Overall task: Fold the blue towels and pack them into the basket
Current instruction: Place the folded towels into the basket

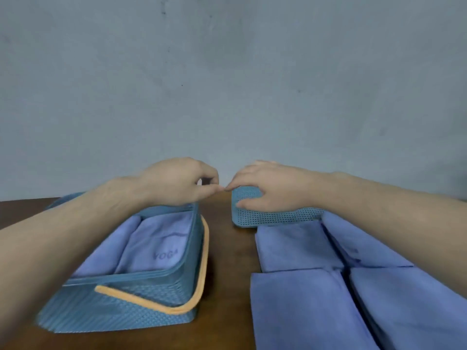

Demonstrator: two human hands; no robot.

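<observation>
Beside the towel-filled basket [151, 306], the right hand [273, 188] presses flat on a perforated lid [265, 215], steadying it, while the left hand [177, 180] pinches its fingertips on nothing visible.

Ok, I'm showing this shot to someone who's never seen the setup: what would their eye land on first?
Probably the two hands meeting at the centre: the left hand with fingertips pinched above the basket's far rim, the right hand resting on a perforated blue lid. Next, the blue mesh basket at left with its orange handle, already holding folded towels, and four folded blue towels lying on the brown table at right.
</observation>
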